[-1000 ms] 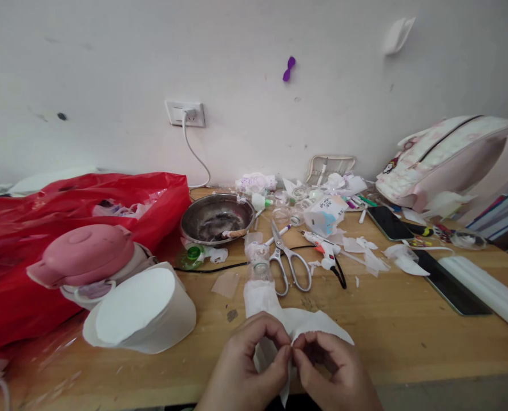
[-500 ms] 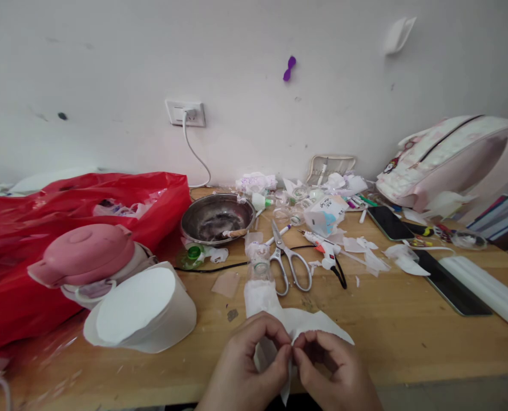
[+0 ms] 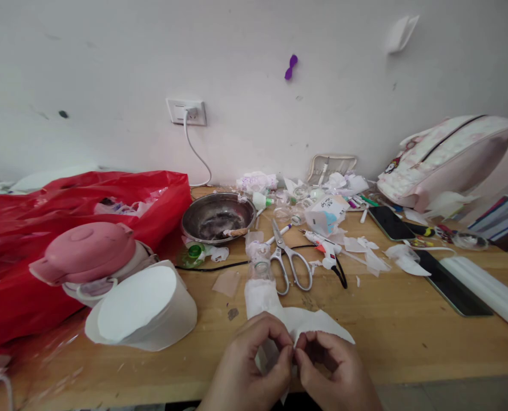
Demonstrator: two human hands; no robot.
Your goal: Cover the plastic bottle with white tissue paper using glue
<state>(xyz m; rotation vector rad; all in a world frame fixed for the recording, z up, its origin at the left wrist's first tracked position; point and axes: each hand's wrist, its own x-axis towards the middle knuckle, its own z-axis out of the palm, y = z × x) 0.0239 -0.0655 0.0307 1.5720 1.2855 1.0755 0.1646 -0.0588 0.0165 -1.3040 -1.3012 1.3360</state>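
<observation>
My left hand (image 3: 260,362) and my right hand (image 3: 329,365) meet fingertip to fingertip near the table's front edge. Both pinch a thin white sheet (image 3: 318,322), which looks like paper or tissue; part of it spreads out behind my right hand. Just beyond my left hand lies a clear plastic bottle (image 3: 261,269) with white material (image 3: 260,294) around its lower part. My hands cover much of the sheet, and I cannot tell whether it joins the wrapped bottle. Silver scissors (image 3: 288,260) lie open beside the bottle.
A white paper cylinder (image 3: 151,314), a pink-lidded container (image 3: 91,254) and a red plastic bag (image 3: 5,245) are on the left. Behind stands a metal bowl (image 3: 217,220). A glue gun (image 3: 325,244), paper scraps, phones (image 3: 453,285) and a backpack (image 3: 455,151) occupy the right.
My hands keep the same pinch on the white sheet with barely any movement. The strip of sheet hanging below my fingers shows less now. The view has shifted very slightly.
</observation>
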